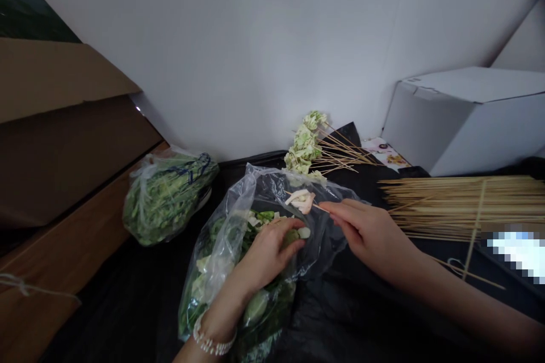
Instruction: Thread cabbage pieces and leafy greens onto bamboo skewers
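Observation:
My right hand (pixel 366 232) pinches a thin wooden skewer (pixel 322 207). Whitish, pink-tinged food slices (pixel 300 201) are threaded near its far end; their exact kind is unclear. My left hand (pixel 272 247) wears a beaded bracelet and is closed on a pale green vegetable piece (pixel 304 232), whose white end shows beyond the fingers. Beneath that hand lies an open clear plastic bag (pixel 230 238) of leafy greens and pale pieces. Behind the bag, several skewers (pixel 340 154) carry pale green cabbage-like leaves (pixel 307 144) at their left ends.
A tied bag of greens (pixel 166 198) sits at the left, near a large cardboard box (pixel 63 142). To the right lie a thick bundle of bare skewers (pixel 451 204), a white box (pixel 460 119) and a blurred-out bright screen (pixel 517 249). Black plastic (pixel 340 317) covers the surface.

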`<state>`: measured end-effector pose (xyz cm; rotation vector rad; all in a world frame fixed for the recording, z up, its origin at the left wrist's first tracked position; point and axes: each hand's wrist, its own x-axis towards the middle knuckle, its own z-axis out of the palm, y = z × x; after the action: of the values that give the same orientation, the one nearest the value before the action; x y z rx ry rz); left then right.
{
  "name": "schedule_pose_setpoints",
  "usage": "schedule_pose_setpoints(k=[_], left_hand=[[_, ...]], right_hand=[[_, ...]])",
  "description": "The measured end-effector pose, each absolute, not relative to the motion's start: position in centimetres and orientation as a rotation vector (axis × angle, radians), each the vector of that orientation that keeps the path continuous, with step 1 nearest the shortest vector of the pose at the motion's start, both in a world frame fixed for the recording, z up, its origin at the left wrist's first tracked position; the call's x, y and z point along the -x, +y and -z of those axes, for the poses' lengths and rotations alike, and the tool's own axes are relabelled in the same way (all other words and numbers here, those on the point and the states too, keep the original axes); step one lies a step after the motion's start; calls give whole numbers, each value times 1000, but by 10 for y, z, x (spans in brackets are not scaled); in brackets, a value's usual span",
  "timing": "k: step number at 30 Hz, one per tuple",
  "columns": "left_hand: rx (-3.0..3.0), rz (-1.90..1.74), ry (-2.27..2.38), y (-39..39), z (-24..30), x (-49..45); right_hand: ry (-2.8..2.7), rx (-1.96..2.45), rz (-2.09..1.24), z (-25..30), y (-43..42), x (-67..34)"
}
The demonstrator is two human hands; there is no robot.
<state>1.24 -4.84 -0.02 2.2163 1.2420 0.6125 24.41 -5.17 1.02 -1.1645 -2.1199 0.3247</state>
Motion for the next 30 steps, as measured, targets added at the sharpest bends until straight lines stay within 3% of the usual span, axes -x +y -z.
schedule_pose_setpoints(k=[8, 13, 17, 23, 30], left_hand=[[-2143, -797, 1360, -44, 5, -10], [-1729, -1144, 1485, -37, 7, -3], [-1509, -1224, 1390, -33, 8, 0], [-2053, -955, 1593, -35, 9, -1], [-2508, -422, 1331, -45, 7, -9]], right_hand=[[-2103, 1169, -370, -12, -53, -244], [-2120, 1171, -365, -12, -54, -244], [-2152, 1157, -389, -12, -55, -244], [-2146, 1163, -405, -12, -54, -245], [-2157, 1168, -424, -12, -54, -244]])
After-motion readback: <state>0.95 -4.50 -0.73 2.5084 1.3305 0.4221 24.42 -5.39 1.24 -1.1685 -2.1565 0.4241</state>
